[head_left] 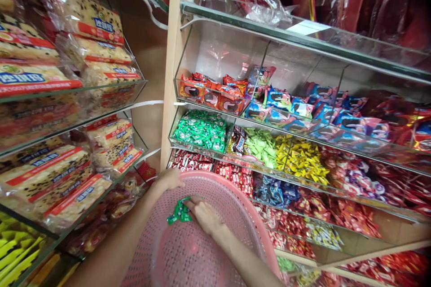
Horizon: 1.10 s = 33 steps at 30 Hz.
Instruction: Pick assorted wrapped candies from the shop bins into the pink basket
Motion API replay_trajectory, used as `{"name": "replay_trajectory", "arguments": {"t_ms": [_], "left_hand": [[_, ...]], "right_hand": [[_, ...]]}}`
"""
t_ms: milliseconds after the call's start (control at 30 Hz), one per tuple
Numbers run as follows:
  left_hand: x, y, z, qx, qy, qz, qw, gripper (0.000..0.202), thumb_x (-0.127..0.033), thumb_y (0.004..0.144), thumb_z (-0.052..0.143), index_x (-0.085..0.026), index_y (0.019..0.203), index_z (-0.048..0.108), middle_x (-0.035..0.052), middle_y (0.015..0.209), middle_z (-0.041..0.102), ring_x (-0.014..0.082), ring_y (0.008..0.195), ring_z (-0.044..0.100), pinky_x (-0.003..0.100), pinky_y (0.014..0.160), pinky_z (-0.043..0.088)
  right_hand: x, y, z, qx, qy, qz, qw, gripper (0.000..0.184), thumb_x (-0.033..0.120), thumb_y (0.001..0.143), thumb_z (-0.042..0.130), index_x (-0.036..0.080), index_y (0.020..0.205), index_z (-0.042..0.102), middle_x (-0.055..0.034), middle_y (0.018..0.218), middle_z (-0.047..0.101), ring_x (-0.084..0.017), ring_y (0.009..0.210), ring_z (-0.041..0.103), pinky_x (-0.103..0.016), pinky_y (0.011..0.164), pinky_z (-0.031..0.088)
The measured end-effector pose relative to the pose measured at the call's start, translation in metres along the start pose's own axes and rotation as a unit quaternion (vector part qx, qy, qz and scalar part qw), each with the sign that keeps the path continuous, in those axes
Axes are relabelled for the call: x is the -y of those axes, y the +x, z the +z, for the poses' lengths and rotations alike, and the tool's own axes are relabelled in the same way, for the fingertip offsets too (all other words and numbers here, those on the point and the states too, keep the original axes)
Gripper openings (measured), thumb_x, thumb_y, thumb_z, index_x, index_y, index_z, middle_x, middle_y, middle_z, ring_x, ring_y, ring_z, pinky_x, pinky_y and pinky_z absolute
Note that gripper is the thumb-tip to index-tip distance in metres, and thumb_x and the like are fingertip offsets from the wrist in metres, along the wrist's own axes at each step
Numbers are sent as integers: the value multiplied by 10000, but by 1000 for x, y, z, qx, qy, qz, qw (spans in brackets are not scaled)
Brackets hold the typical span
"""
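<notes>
1. A shop shelving unit (170, 54) with a pale wooden upright is fitted with clear acrylic bins of packaged sweets.
2. Wrapped slab cakes (47, 179) are stacked on tilted shelves to the left.
3. A pink plastic mesh basket (232, 195) is held just below the bins, tilted toward the camera.
4. Its rim is gripped by the left hand (170, 179), with the fingers curled over it.
5. The right hand (202, 215) is nearly closed over the basket's interior, and a small bunch of green-wrapped sweets (180, 211) is pinched in its fingers.
6. More green sweets (202, 130) are heaped in a bin above the basket.
</notes>
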State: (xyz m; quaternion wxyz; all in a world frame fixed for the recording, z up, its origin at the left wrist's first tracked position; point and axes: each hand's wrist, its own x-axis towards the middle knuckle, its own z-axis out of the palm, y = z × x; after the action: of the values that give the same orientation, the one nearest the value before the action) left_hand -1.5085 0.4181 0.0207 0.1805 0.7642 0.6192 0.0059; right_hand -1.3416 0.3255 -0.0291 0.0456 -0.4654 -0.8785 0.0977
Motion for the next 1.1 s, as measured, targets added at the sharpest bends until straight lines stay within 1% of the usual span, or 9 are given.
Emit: {"name": "replay_trajectory", "arguments": {"t_ms": [133,233,300,367,467,567,767,933,1100], "left_hand": [[-1,-1,-1,3,4,3,1000,337,-438,577,613,-203,817,645,72,855,690,215,795,630,236,540,390],[-1,-2,-2,1,5,-1,1000,349,-444,579,611,-196,823,638,74,849,690,209,794,629,229,537,382],[-1,-3,-3,2,2,-3,1000,359,-452,581,608,-194,829,635,76,853,689,206,795,628,226,533,377],[0,-4,-4,2,1,-3,1000,358,-458,580,607,-195,821,636,77,860,689,206,797,627,227,532,374],[0,-4,-4,0,0,-7,1000,358,-464,572,614,-199,811,640,75,866,691,209,802,628,229,540,379],[-1,-4,-4,4,4,-10,1000,358,-453,577,610,-198,825,646,82,879,692,212,805,628,234,551,389],[-2,-4,-6,5,5,-7,1000,372,-449,582,596,-204,857,647,82,907,687,214,802,625,249,583,404],[0,-2,-5,-3,12,6,1000,327,-434,582,590,-198,802,642,79,850,692,203,762,628,236,538,376],[2,-2,-4,-7,0,10,1000,316,-441,589,591,-201,789,641,65,813,692,190,748,628,225,526,366]], "right_hand": [[8,3,0,-2,-20,-6,1000,250,168,869,360,186,1077,497,-60,937,603,-167,894,558,-271,781,406],[11,5,-2,-9,-35,10,999,169,179,864,391,172,986,508,-59,895,612,-182,886,545,-289,780,404],[10,6,-1,-17,-59,4,998,126,205,862,414,187,930,519,-57,902,611,-200,910,528,-310,781,402],[8,6,3,-21,-84,-9,996,125,199,863,410,198,907,527,-56,906,610,-208,919,518,-324,782,398],[6,6,11,-25,-100,-21,994,176,154,870,375,202,904,541,-60,912,600,-196,907,516,-331,792,388],[6,6,14,-27,-93,-21,995,195,138,873,364,197,889,550,-59,920,580,-187,909,513,-332,799,381],[8,10,8,-22,-83,-16,996,168,154,871,378,190,834,538,-39,922,552,-172,869,524,-291,739,394],[5,13,6,-31,-69,-3,997,58,228,844,466,195,851,513,-32,934,546,-173,882,524,-286,760,395],[1,16,5,-39,-59,25,997,102,297,830,496,197,841,505,-44,938,547,-185,871,522,-295,730,405]]}}
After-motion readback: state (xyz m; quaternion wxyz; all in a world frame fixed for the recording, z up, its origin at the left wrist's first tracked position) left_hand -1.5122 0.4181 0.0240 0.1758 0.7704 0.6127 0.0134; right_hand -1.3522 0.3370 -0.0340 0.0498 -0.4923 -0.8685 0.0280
